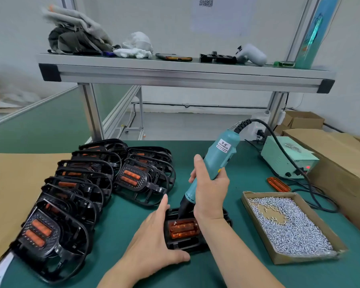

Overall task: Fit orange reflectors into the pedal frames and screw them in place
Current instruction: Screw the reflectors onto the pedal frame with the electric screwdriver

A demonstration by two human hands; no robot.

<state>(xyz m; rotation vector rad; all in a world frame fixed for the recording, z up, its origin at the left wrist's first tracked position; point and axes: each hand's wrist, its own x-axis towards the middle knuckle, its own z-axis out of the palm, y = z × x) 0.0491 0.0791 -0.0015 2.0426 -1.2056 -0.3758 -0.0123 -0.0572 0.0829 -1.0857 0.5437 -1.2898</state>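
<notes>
Left hand (154, 242): grasping the pedal frame (187, 247) at its near left corner, thumb raised along the left side, a fingertip hooked round the near edge.
Right hand (208, 192): wrapped round the barrel of the screwdriver (222, 154), wrist above the frame's right end.
Pedal frame: black, lying flat on the green mat (249, 169), near the front edge, between the two forearms.
Reflector (183, 228): orange, seated in the frame's opening, long side across the view.
Screw (175, 223): small, silver, at the reflector's left end.
Screwdriver: teal electric model, tilted with its cable end up and to the right, dark nose pointing down at the screw; whether the bit touches cannot be told.
Box of screws (299, 259): shallow cardboard tray, right of the frame, part-covered in silver screws.
Spare reflector (277, 184): loose on the mat, just behind the tray.
Power unit (285, 156): pale green, far right, red lamp lit.
Finished pedals (71, 194): black, reflectors fitted, leaning in two overlapping rows on the left.
Shelf (175, 69): aluminium, above the bench, holding rags and a phone.
</notes>
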